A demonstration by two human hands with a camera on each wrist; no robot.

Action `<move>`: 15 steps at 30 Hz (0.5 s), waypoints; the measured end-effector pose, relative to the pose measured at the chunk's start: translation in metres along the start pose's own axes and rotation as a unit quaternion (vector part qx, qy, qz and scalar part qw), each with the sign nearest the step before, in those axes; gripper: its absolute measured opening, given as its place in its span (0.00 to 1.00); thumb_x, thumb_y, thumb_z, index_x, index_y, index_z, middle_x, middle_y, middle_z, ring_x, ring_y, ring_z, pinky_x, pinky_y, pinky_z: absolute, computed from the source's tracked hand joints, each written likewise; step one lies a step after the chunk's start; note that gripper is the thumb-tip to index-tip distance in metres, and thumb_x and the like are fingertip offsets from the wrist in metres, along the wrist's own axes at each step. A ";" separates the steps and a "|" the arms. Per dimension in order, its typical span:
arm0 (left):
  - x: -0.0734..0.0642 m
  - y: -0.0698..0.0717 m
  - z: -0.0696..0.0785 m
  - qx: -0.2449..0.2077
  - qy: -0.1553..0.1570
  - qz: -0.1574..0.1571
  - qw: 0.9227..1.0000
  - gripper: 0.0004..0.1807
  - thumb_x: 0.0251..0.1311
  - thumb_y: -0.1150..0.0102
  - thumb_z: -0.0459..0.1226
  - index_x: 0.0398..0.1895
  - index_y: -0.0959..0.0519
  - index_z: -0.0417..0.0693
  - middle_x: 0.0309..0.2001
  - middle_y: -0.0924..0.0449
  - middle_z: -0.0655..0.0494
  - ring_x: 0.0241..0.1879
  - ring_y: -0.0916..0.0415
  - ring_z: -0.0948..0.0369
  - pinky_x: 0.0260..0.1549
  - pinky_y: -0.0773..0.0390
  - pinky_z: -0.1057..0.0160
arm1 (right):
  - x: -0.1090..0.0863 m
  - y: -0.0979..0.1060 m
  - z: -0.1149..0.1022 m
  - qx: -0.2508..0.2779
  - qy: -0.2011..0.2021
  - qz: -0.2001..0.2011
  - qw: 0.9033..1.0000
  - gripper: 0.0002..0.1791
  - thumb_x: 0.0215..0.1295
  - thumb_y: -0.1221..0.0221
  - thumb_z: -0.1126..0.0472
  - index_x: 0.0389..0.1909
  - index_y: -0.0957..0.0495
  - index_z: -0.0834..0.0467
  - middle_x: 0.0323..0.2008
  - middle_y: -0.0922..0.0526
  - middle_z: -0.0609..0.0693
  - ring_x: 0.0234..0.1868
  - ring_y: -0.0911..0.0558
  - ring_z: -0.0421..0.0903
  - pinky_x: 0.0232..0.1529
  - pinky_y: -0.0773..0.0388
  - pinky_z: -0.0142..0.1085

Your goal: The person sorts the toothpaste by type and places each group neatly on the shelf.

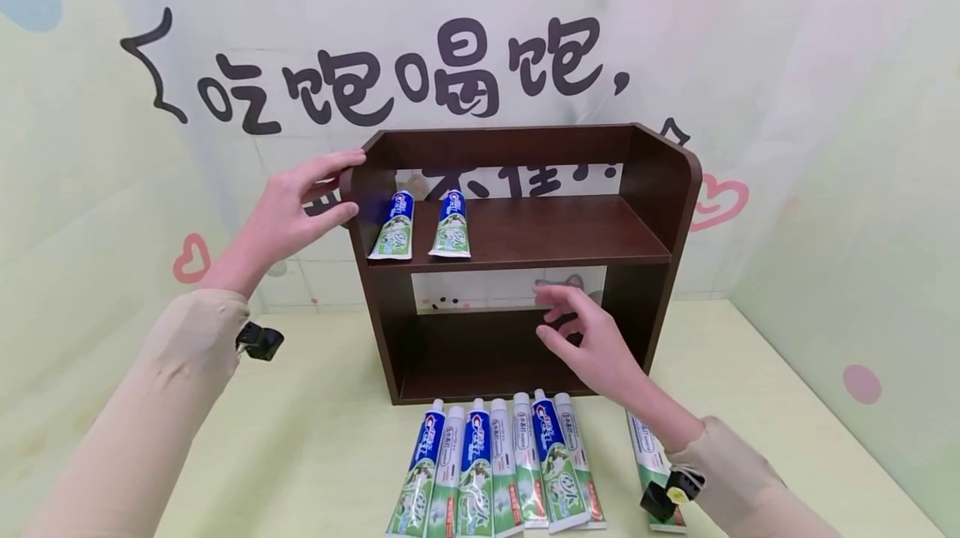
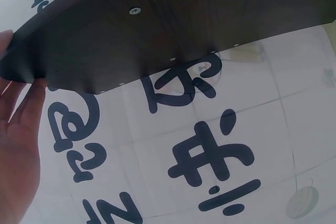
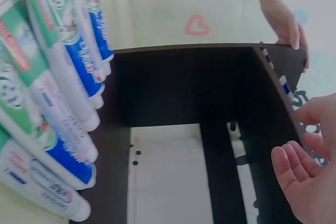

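Observation:
A dark brown two-tier shelf [image 1: 525,259] stands on the table. My left hand [image 1: 288,201] holds the upper corner of its left side panel [image 2: 126,35], fingers and thumb around the edge. Two blue, white and green toothpaste tubes, a left tube [image 1: 393,228] and a right tube [image 1: 452,226], lean upright on the upper board's left part. My right hand [image 1: 588,338], fingers loosely bent and holding nothing, hovers in front of the lower compartment. Below it, several toothpaste tubes [image 1: 477,467] lie side by side before the shelf, caps toward it.
Another toothpaste tube [image 1: 648,455] lies apart on the right, partly hidden by my right forearm. The pale table [image 1: 315,438] carries everything. Behind the shelf hangs a light wall covering [image 1: 300,5] with large black characters.

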State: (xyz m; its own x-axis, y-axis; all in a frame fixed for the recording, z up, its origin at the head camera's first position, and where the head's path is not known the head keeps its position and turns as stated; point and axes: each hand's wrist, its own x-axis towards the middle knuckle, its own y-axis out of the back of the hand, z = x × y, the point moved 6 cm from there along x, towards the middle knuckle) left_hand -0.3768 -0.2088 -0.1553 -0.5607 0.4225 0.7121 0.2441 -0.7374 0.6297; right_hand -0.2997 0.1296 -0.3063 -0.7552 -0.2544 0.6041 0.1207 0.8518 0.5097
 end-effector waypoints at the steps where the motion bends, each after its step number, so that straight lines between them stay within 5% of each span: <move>1: 0.000 0.000 0.000 -0.001 0.000 0.000 1.000 0.33 0.56 0.33 0.26 0.67 0.27 0.51 0.66 0.25 0.51 0.57 0.30 0.82 0.58 0.25 0.80 | -0.002 0.000 0.002 0.000 -0.006 -0.001 1.000 0.25 0.66 0.37 0.62 0.63 0.28 0.55 0.54 0.19 0.52 0.49 0.20 0.45 0.45 0.15 0.27; 15: 0.001 0.000 0.000 0.002 -0.004 0.001 1.000 0.33 0.56 0.33 0.26 0.67 0.26 0.51 0.66 0.25 0.50 0.56 0.29 0.82 0.59 0.24 0.79 | -0.030 -0.012 0.026 0.000 -0.034 -0.023 0.999 0.26 0.65 0.37 0.62 0.64 0.30 0.53 0.56 0.20 0.51 0.52 0.20 0.47 0.48 0.14 0.30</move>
State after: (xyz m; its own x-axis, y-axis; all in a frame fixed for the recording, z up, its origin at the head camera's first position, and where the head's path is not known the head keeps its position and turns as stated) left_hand -0.3771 -0.2085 -0.1545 -0.5545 0.4253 0.7153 0.2478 -0.7362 0.6298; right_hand -0.2956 0.1384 -0.3465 -0.8022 -0.2619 0.5366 0.0844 0.8399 0.5362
